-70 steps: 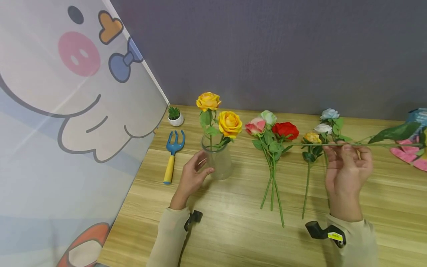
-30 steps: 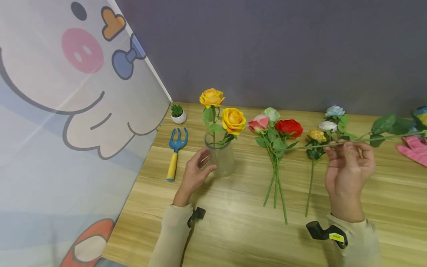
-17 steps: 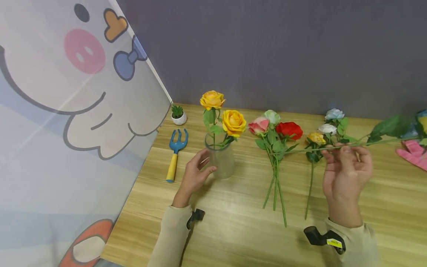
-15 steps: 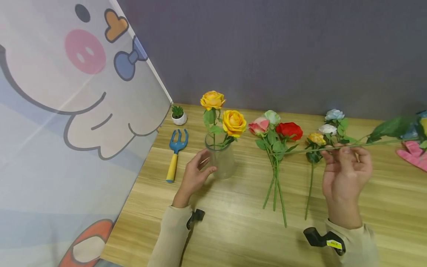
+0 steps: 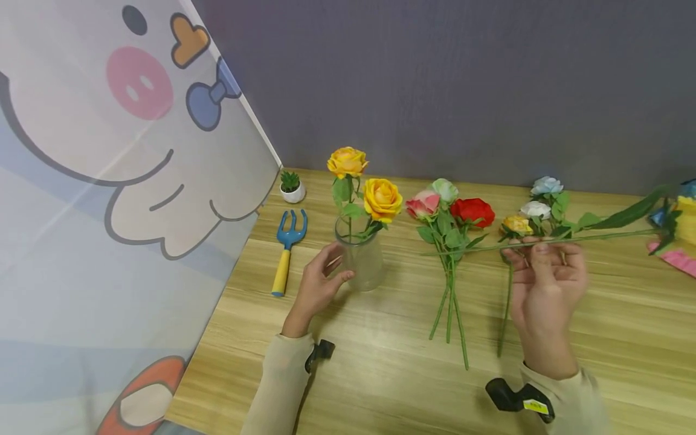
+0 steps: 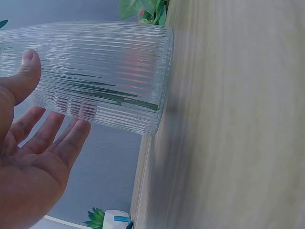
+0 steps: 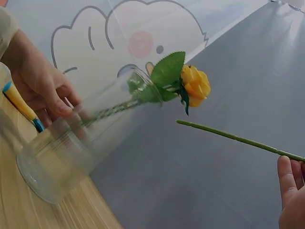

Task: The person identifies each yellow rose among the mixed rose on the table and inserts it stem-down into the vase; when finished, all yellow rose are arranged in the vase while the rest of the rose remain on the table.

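A clear ribbed glass vase (image 5: 363, 266) stands upright on the table with two yellow roses (image 5: 382, 200) in it. My left hand (image 5: 318, 284) holds it from the left, thumb on the near side and fingers on the far side. In the left wrist view, green stems show through the glass. My right hand (image 5: 546, 284) pinches the green stem of another long yellow flower (image 5: 686, 222), held nearly level above the table. The stem's bare end points left towards the vase; the bloom is partly cut off at the frame's right edge.
Pink, pale green and red roses (image 5: 472, 212) lie right of the vase. Beyond the right hand lie smaller yellow, white and pale blue flowers (image 5: 546, 186). At left are a blue garden fork (image 5: 288, 235) and a potted succulent (image 5: 292, 188). Something pink (image 5: 679, 261) lies far right.
My right hand has moved left and slightly lower with the flower, whose yellow bloom now shows at the right edge. The left hand and the vase stay in place.
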Available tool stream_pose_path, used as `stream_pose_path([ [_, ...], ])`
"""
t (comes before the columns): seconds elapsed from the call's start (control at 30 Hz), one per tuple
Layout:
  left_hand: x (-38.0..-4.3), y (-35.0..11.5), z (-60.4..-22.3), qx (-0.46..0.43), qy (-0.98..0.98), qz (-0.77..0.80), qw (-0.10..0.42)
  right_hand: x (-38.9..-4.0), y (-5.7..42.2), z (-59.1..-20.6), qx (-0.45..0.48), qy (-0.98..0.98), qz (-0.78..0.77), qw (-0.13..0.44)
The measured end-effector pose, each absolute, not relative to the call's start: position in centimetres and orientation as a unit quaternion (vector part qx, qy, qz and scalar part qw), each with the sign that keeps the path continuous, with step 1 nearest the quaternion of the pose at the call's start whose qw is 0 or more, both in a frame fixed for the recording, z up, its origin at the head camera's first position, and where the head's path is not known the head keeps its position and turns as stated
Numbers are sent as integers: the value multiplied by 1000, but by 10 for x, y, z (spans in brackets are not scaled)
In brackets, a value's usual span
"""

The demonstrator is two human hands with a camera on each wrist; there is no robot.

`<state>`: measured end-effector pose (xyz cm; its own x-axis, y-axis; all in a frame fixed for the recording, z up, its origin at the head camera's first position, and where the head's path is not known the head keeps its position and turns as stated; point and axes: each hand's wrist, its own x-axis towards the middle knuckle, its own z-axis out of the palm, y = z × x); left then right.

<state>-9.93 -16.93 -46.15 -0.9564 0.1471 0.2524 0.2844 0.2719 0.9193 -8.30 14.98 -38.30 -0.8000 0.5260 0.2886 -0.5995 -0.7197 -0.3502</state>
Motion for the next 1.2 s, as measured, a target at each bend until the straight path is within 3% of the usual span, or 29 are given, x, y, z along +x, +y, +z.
stream_pose_path([
  [0.53,-101,-170,-464,-140,-795,-586,63,-77,133,-384,157,-217,928,259],
  [1.2,-101,-170,-464,-142,-791,-591,65,-81,107,-362,190,-207,925,254],
])
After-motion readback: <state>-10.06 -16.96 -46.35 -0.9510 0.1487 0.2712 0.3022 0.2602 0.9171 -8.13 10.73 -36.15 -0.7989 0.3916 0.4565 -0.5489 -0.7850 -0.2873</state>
